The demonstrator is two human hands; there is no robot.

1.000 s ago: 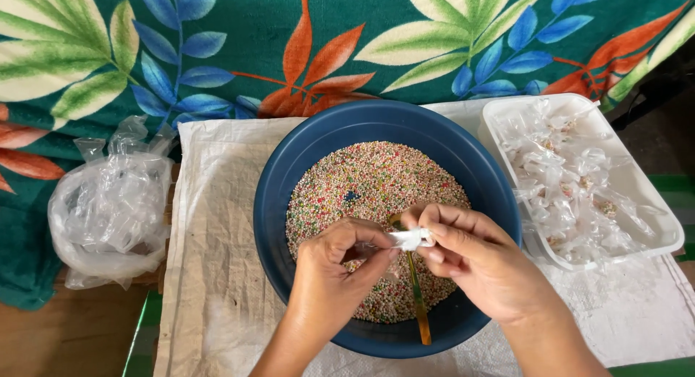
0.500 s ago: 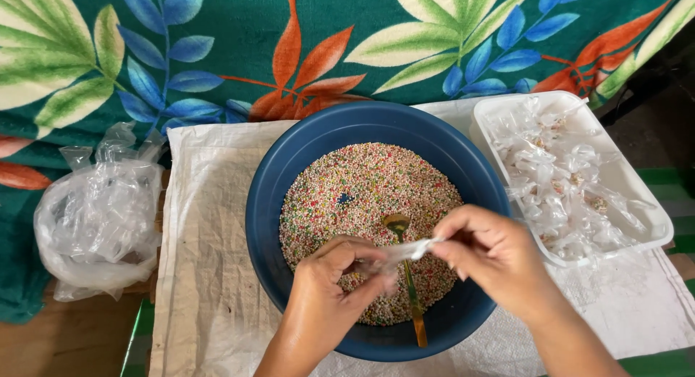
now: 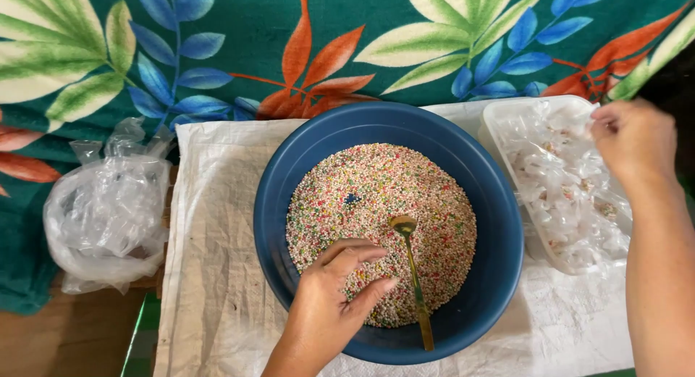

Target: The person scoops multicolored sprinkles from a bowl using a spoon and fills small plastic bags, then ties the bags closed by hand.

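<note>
A spill was judged the main risk: the gold spoon [image 3: 410, 275], propped loosely in the multicoloured sprinkles [image 3: 381, 225], could be knocked by the left hand [image 3: 334, 301] just beside it, and beads flicked over the rim of the blue bowl [image 3: 499, 203]. The left hand was held over the sprinkles with fingers loosely curled and open, nothing gripped. The right hand [image 3: 633, 141] was stretched out to the far edge of the white tray [image 3: 499, 116] of small clear packets [image 3: 561, 196], fingers bunched; whether anything was pinched could not be told.
</note>
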